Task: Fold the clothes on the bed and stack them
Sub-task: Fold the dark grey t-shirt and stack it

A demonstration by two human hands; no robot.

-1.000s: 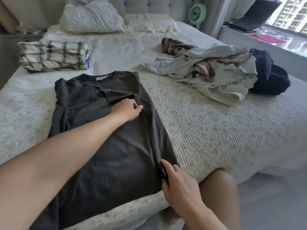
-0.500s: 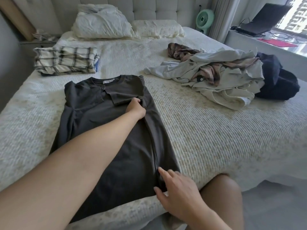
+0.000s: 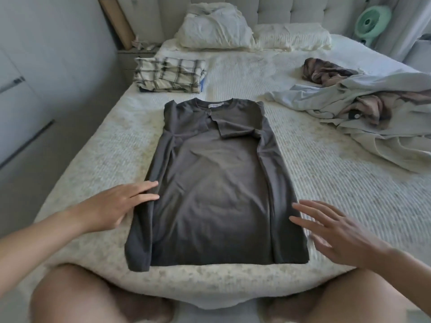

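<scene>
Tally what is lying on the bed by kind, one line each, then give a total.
Dark grey T-shirt, sides folded in, laid flat: 1
Folded plaid stack: 1
Heap of unfolded clothes, pieces too tangled to count: 1
Pillows, crumpled white pillow and ribbed cream pillow: 2
Total: 5

- Single head-worn wide-angle view, from the foot of the bed (image 3: 326, 183).
- Faces forward and down along the bed toward its headboard (image 3: 291, 10).
- Close over the bed's near edge; far end small.
</scene>
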